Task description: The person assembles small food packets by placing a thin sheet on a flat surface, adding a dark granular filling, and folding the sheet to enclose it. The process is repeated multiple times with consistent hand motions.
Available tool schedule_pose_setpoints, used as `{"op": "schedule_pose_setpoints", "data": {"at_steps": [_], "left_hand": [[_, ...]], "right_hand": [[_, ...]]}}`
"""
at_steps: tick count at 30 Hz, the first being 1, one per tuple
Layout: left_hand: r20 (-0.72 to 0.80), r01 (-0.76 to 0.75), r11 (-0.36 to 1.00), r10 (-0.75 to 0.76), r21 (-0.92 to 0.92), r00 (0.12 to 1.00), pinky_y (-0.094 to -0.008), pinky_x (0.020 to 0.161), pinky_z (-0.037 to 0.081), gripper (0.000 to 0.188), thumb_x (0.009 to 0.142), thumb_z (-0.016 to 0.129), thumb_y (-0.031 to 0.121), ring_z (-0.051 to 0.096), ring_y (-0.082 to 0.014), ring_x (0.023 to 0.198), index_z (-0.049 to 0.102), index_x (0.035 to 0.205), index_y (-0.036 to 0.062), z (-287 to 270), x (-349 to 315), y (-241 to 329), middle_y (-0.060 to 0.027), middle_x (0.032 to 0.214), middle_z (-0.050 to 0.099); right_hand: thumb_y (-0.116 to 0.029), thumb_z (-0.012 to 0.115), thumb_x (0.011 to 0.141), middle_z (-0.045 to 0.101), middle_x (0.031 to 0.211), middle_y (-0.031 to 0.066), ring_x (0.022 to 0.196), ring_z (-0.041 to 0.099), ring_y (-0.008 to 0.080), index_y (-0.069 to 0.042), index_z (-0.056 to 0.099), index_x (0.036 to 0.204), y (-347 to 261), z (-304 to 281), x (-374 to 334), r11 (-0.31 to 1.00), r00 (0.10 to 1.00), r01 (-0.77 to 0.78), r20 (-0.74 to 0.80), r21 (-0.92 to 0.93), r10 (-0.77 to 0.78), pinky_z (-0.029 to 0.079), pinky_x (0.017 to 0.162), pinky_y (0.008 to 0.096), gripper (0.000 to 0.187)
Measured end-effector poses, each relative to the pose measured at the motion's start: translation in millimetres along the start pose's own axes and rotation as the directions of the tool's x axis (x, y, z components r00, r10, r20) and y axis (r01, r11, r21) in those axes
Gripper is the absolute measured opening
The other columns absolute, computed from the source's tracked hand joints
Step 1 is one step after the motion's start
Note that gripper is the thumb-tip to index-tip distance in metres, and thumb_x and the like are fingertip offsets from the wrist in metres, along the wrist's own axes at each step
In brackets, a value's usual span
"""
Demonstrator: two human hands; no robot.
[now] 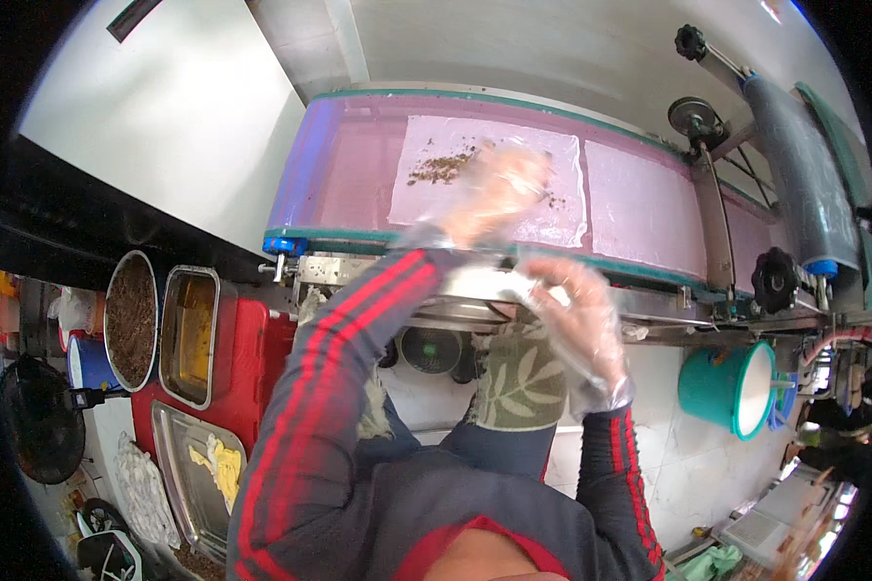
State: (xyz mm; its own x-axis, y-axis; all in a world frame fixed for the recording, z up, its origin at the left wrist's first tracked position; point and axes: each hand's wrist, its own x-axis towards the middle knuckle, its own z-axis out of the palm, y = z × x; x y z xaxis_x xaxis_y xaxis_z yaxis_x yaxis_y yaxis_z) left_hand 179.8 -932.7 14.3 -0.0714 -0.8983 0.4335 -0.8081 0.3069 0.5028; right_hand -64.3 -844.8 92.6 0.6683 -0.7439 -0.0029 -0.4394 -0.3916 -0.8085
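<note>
My left hand (507,186), in a clear plastic glove and smeared by motion, is over a thin whitish sheet (564,215) on a pink conveyor belt (358,179). Brown crumbly filling (441,169) is scattered on that sheet, mostly left of the hand; a few bits show to its right. Motion blur hides how the left fingers are held. My right hand (581,315), gloved the same way, is at the belt's near edge with its fingers curled together. Something small and white shows at its fingertips, too unclear to name. A second whitish sheet (644,208) lies farther right on the belt.
At lower left stand a round tub of brown filling (132,320), a metal pan of yellowish liquid (196,329) and a metal tray (179,465) with yellow cloth. A film-wrapped roller (802,169) and black knob (775,281) are at right, above a green bucket (727,387).
</note>
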Motion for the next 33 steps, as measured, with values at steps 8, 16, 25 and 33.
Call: {"op": "schedule_pose_setpoints", "data": {"at_steps": [8,16,25,33], "left_hand": [[-0.380,0.620,0.669,-0.494,0.409,0.783,-0.0504,0.091,0.053,0.027,0.097,0.058,0.025,0.067,-0.0416,0.102,0.071,0.099,0.0022,-126.0,-15.1,-114.1,-0.0243,0.102,0.070],[-0.258,0.248,0.907,-0.344,-0.341,0.903,-0.0421,0.083,0.055,0.027,0.094,0.070,0.030,0.073,-0.0316,0.092,0.071,0.098,0.0036,-97.5,7.5,-127.0,-0.0187,0.095,0.075],[0.123,0.201,0.974,-0.213,0.103,0.969,-0.0442,0.078,0.049,0.026,0.088,0.069,0.032,0.066,-0.0322,0.089,0.066,0.089,0.0059,-119.5,-11.8,-82.3,-0.0139,0.091,0.069],[0.273,0.464,0.792,-0.381,-0.396,0.883,-0.0377,0.075,0.048,0.023,0.090,0.073,0.028,0.062,-0.0207,0.081,0.067,0.092,0.0065,-155.7,-55.0,-57.8,-0.0042,0.084,0.066]], "right_hand": [[-0.030,0.064,0.097,0.072,0.114,0.0150,0.105,0.068,0.0363,-0.010,0.069,0.125,80.7,-31.9,214.3,0.704,0.876,-0.070,-0.381,-0.707,-0.295,0.054,0.095,0.0451,0.035],[-0.040,0.070,0.092,0.072,0.118,0.0216,0.112,0.070,0.0341,-0.002,0.072,0.113,50.4,-12.7,253.0,0.944,0.972,-0.143,-0.224,-0.298,0.076,0.054,0.096,0.0434,0.044],[-0.044,0.068,0.092,0.076,0.102,0.0181,0.099,0.073,0.0339,-0.009,0.077,0.102,38.7,14.6,234.8,0.869,0.973,-0.196,-0.204,-0.454,0.112,0.055,0.089,0.0427,0.038],[-0.029,0.072,0.092,0.073,0.090,0.0159,0.091,0.072,0.0306,-0.007,0.075,0.109,17.5,5.8,182.5,0.972,0.988,0.031,-0.139,-0.232,-0.064,0.055,0.082,0.0439,0.027]]}}
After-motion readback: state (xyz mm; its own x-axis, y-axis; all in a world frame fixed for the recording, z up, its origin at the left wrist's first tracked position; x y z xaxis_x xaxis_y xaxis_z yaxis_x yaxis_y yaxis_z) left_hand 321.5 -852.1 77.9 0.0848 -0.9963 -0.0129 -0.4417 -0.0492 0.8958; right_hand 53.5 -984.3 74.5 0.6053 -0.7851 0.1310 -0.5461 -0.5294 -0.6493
